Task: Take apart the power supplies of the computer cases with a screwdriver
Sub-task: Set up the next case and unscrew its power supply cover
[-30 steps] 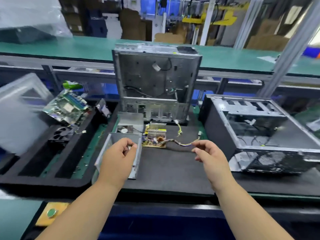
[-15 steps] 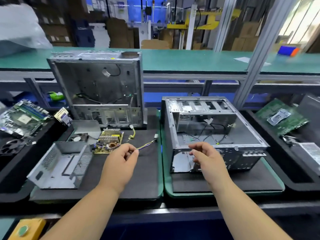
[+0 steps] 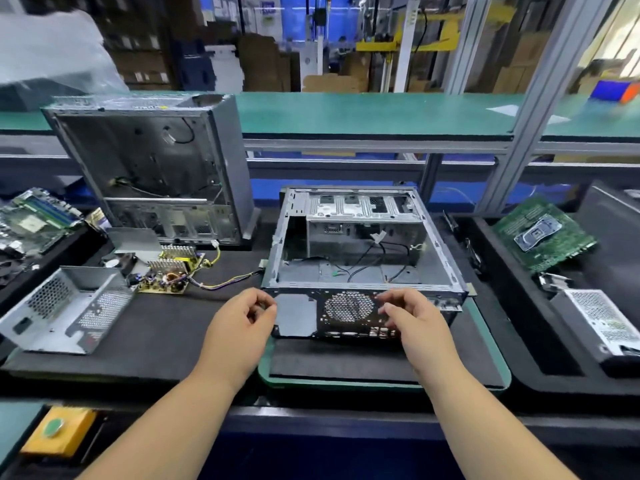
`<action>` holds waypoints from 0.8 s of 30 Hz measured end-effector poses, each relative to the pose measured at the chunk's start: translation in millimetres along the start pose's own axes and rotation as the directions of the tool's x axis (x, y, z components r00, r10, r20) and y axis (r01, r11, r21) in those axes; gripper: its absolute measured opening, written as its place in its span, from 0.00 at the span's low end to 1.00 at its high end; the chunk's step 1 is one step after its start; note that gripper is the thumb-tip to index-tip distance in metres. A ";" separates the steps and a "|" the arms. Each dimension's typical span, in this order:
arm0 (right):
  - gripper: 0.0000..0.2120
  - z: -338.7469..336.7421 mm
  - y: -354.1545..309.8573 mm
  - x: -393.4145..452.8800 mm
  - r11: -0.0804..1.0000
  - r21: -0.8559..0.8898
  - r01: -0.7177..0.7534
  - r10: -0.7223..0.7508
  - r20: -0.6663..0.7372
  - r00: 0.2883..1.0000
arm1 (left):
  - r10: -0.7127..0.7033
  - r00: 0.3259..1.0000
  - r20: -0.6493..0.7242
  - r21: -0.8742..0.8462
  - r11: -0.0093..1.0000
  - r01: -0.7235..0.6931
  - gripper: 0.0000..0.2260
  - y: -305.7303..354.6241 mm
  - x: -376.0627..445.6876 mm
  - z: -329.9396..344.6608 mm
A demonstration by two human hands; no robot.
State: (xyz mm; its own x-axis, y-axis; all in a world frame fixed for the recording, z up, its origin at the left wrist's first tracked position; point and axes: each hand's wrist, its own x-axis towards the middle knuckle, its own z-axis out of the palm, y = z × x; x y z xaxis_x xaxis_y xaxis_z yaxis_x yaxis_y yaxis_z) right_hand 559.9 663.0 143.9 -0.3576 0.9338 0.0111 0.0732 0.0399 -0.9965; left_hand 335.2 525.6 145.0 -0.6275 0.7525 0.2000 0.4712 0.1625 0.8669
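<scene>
Hands at the rear panel of the open grey metal computer case (image 3: pixel 360 261), which lies flat on the black mat mid-worktop. Left hand (image 3: pixel 239 327) and right hand (image 3: pixel 415 323) have fingers loosely curled, holding nothing. Bare yellow power-supply circuit board (image 3: pixel 169 273) and its empty perforated metal housing (image 3: pixel 65 310) sit left.

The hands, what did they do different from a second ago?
The left hand let go of the metal power supply shell and swung right; the right hand came along. Both now reach the back panel of the flat-lying computer case, holding nothing. The shell, the circuit board and the upright case stayed where they were.
</scene>
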 end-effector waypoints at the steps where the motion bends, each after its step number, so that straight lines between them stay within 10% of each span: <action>1: 0.14 1.3 1.9 -0.5 1.000 0.005 -0.003 0.003 0.006 1.000 | -0.008 1.000 -0.005 -0.008 1.000 0.008 0.06 -3.1 -1.8 -1.4; 24: 0.16 102.1 -20.7 5.2 0.998 -0.062 0.010 -0.011 -0.018 1.000 | 0.075 0.992 -0.104 0.294 0.955 -0.041 0.09 -56.7 72.5 -100.3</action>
State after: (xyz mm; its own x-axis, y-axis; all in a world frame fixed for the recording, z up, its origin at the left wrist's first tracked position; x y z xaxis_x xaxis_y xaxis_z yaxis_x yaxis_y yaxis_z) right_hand 461.5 630.8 156.1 -0.3411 0.9397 0.0237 0.1272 0.0711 -0.9893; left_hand 200.9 506.9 156.2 -0.6516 0.6918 0.3112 0.6581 0.3115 0.6855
